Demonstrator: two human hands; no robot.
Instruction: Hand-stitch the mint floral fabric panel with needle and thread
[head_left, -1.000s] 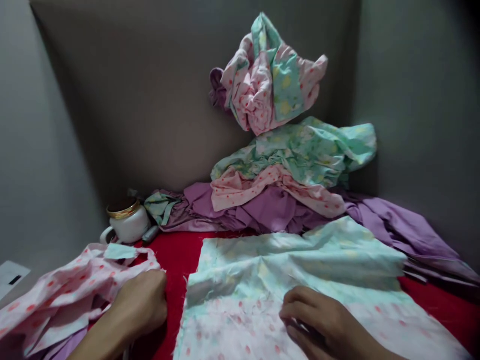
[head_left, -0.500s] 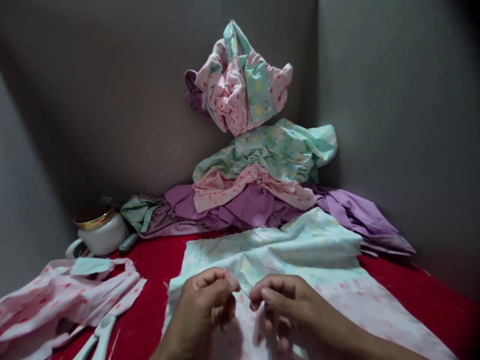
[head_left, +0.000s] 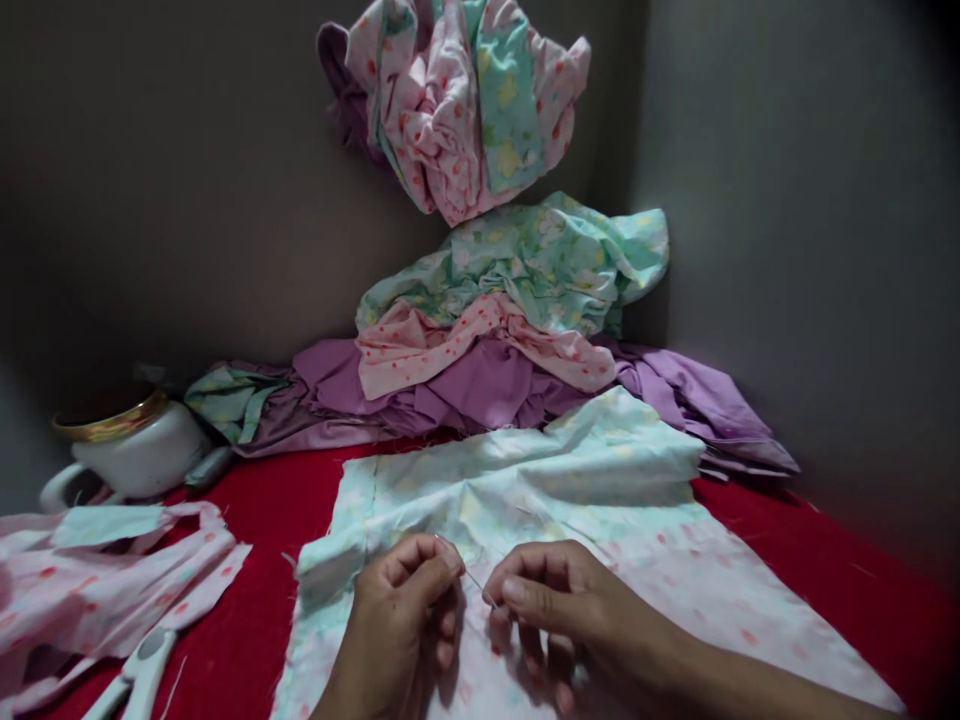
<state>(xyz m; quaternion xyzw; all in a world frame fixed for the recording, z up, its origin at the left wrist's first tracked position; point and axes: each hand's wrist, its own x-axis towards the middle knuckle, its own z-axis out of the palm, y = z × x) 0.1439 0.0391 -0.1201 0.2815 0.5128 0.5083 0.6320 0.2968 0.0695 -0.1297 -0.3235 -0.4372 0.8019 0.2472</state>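
Observation:
My left hand [head_left: 405, 610] is closed in a pinch on a thin needle [head_left: 474, 580]. The needle slants down to the right and spans the small gap to my right hand [head_left: 562, 610], whose thumb and forefinger close at its other end. Any thread on it is too fine to make out. Both hands hover low over a sewn cloth [head_left: 660, 580], mint floral at the far part and pink dotted nearer me. Along its left side runs a line of stitches.
White-handled scissors [head_left: 146, 665] lie at the left beside pink dotted scraps [head_left: 67, 590]. Behind them stands a white cup [head_left: 142, 455] with a gold rim. Purple folded fabric [head_left: 495, 385] and mint cloth [head_left: 540, 260] are heaped at the back, below a patchwork bundle [head_left: 450, 110]. Red cloth [head_left: 247, 560] covers the surface.
The view has shifted slightly, so the cup and scissors appear further left and the fabric heap higher. Both hands keep their pinch, and more of the needle shows between them.

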